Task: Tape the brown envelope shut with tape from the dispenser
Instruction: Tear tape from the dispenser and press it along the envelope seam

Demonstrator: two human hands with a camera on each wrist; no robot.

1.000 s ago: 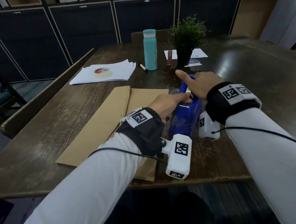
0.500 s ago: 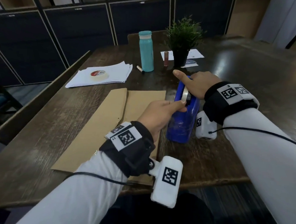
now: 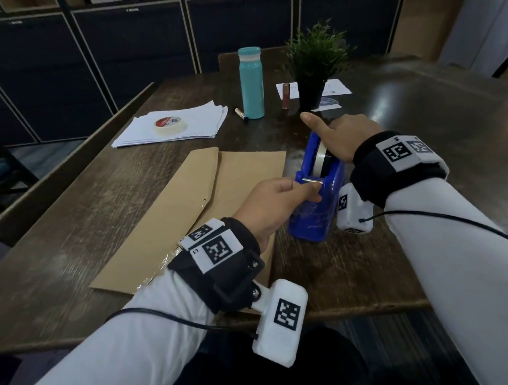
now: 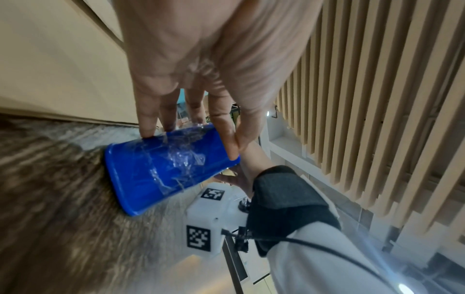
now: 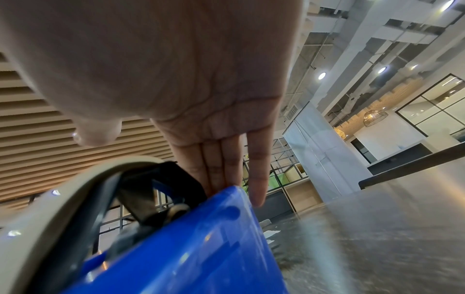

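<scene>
The blue tape dispenser (image 3: 310, 221) stands on the table just right of the brown envelope (image 3: 172, 217), which lies flat with its flap along the left. My left hand (image 3: 305, 192) is at the dispenser's near end by the metal cutter. In the left wrist view its thumb and forefinger (image 4: 235, 143) pinch together over the dispenser (image 4: 156, 169); the clear tape between them hardly shows. My right hand (image 3: 332, 131) rests on the tape roll (image 3: 322, 154), thumb sticking out. Its straight fingers (image 5: 226, 169) lie down the far side of the dispenser (image 5: 188, 248).
A stack of white paper (image 3: 200, 121) with a roll of masking tape (image 3: 171, 123) lies beyond the envelope. Further back stand a teal bottle (image 3: 251, 83), a potted plant (image 3: 315, 66) and a small tube (image 3: 286, 95). The table's front edge (image 3: 358, 309) is close to me.
My left hand has drawn back toward me from the top of the roll to the cutter end. The right hand has stayed on the dispenser.
</scene>
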